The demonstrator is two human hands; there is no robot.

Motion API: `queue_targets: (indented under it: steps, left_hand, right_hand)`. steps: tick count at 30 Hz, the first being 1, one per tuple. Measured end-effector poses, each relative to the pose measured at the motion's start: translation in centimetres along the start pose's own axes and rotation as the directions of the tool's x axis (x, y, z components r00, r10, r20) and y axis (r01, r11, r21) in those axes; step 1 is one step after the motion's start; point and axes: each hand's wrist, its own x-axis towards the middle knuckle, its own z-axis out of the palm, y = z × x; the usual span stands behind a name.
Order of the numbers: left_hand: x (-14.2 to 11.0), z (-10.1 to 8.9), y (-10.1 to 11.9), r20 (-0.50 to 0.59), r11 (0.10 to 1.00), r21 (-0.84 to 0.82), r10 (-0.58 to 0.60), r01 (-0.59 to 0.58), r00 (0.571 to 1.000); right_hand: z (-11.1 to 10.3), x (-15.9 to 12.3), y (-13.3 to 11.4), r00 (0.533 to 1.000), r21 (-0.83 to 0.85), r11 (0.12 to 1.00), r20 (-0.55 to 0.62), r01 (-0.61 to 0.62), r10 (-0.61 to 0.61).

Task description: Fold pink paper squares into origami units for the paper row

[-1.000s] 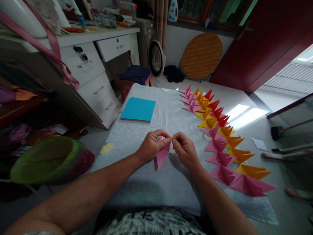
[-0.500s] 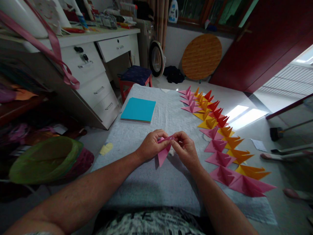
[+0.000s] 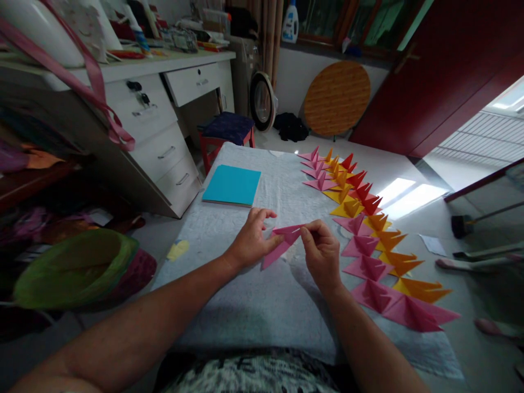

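Observation:
A piece of pink folded paper (image 3: 289,236) is between my two hands above the cloth-covered table, one long point angled down to the left. My left hand (image 3: 252,240) has its thumb across the paper's left part, while its index and middle fingers stand apart from it; the lower fingers are partly hidden. At the paper's right tip, my right hand (image 3: 323,252) pinches between thumb and forefinger. To the right lie rows of folded paper cranes: pink ones (image 3: 370,295), yellow ones (image 3: 399,262) and red ones (image 3: 370,199). A stack of blue square paper (image 3: 232,185) lies farther back, left.
The table's cloth (image 3: 229,322) bears a yellow patch (image 3: 178,250) at the left. A green-lined basket (image 3: 77,267) stands on the floor to the left, by a white desk (image 3: 164,147). Beyond the table are a stool (image 3: 227,126) and a washing machine (image 3: 262,101).
My right hand has moved slightly right with its pinch on the paper's tip. My left fingers have lifted and spread, and more of the pink paper shows between my hands.

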Motion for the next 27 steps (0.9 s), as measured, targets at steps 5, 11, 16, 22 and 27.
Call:
queue_targets:
  steps: [5, 11, 16, 22, 27]
  left_hand:
    - [0.1, 0.5, -0.5, 0.18, 0.89, -0.409, -0.137, 0.2, 0.974]
    - [0.6, 0.4, 0.1, 0.215, 0.718, -0.654, -0.128, 0.24, 0.968]
    - [0.9, -0.5, -0.2, 0.436, 0.686, -0.624, -0.09, 0.373, 0.895]
    - [1.2, -0.8, -1.1, 0.351, 0.855, -0.459, -0.076, 0.242, 0.933]
    - [1.5, -0.7, -1.8, 0.159, 0.964, -0.229, -0.097, 0.133, 0.982]
  right_hand:
    - [-0.2, -0.2, -0.5, 0.997, -0.018, 0.997, -0.001, 0.078, -0.078]
    - [-0.7, -0.1, -0.6, 0.992, 0.033, 0.992, -0.004, 0.123, -0.123]
    - [-0.7, 0.6, -0.2, 0.978, -0.148, 0.972, 0.12, 0.185, -0.168]
    - [-0.6, 0.6, 0.2, 0.894, -0.347, 0.897, 0.435, 0.274, -0.105]
    - [-0.2, 0.8, 1.3, 0.898, -0.436, 0.863, 0.437, 0.256, -0.046]
